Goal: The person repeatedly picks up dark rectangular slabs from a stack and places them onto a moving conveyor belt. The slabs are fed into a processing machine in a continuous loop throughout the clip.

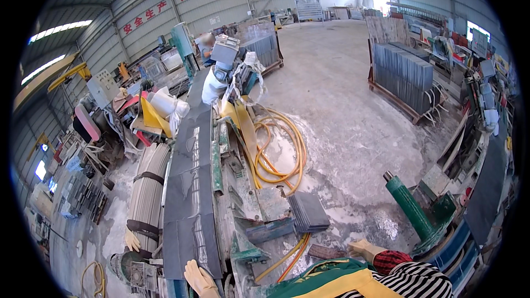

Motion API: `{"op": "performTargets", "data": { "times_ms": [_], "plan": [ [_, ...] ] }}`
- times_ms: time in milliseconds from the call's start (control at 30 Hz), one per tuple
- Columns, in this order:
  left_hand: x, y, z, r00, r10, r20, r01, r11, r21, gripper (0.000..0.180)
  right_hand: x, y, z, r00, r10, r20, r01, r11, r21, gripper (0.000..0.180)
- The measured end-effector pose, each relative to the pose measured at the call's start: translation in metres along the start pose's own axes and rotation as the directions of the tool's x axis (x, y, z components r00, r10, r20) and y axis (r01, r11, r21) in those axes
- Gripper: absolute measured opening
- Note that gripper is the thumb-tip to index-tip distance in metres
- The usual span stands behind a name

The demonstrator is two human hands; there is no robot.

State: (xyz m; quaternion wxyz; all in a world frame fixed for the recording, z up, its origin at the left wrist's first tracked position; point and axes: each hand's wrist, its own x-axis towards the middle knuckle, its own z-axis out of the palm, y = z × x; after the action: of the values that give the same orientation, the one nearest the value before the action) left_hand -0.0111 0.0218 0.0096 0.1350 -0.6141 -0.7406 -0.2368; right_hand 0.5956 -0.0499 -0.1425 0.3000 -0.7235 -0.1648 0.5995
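My left hand [200, 280], in a pale glove, rests at the near end of a row of dark wet stone slabs [189, 204] lying on a long conveyor line. Its fingers lie stretched out on the slab's surface, holding nothing. Off to the right, my right hand [365, 249], gloved the same way below a red checked cuff, hangs open with its fingers pointing left. Nothing shows in it. Ahead and left of that hand, a small stack of dark tiles [308, 212] sits beside the machine frame [248, 251].
Left of the line are a strapped bundle of pale strips [148, 187], a loose-looking pale glove [132, 240] and a motor [132, 270]. Coiled yellow hoses [301, 149] lie on the floor. A green cylinder [408, 207] stands right; racked slabs [406, 72] and a person [206, 49] are farther off.
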Motion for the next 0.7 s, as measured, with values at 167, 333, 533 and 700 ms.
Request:
{"op": "performTargets", "data": {
  "times_ms": [167, 333, 533, 700],
  "plan": [
    [-0.005, -0.005, 0.0, 1.0, 0.013, -0.013, -0.013, 0.999, 0.029, 0.039, 0.002, 0.002, 0.002, 1.0, -0.009, 0.0, 0.009, 1.0, -0.005, 0.031],
    [-0.007, -0.004, -0.002, 1.0, -0.012, 0.025, 0.011, 0.999, 0.031, 0.04, 0.007, 0.002, 0.005, 1.0, 0.009, -0.029, -0.011, 0.996, -0.088, 0.03],
    [-0.01, -0.001, -0.004, 0.996, -0.071, 0.046, 0.069, 0.997, 0.045, 0.038, 0.01, 0.01, 0.002, 1.0, -0.03, 0.009, 0.03, 0.999, -0.027, 0.032],
    [-0.017, -0.013, -0.004, 0.998, -0.052, 0.045, 0.05, 0.998, 0.039, 0.039, 0.014, 0.008, 0.007, 1.0, 0.017, 0.002, -0.017, 0.994, -0.109, 0.033]
  ]
}}
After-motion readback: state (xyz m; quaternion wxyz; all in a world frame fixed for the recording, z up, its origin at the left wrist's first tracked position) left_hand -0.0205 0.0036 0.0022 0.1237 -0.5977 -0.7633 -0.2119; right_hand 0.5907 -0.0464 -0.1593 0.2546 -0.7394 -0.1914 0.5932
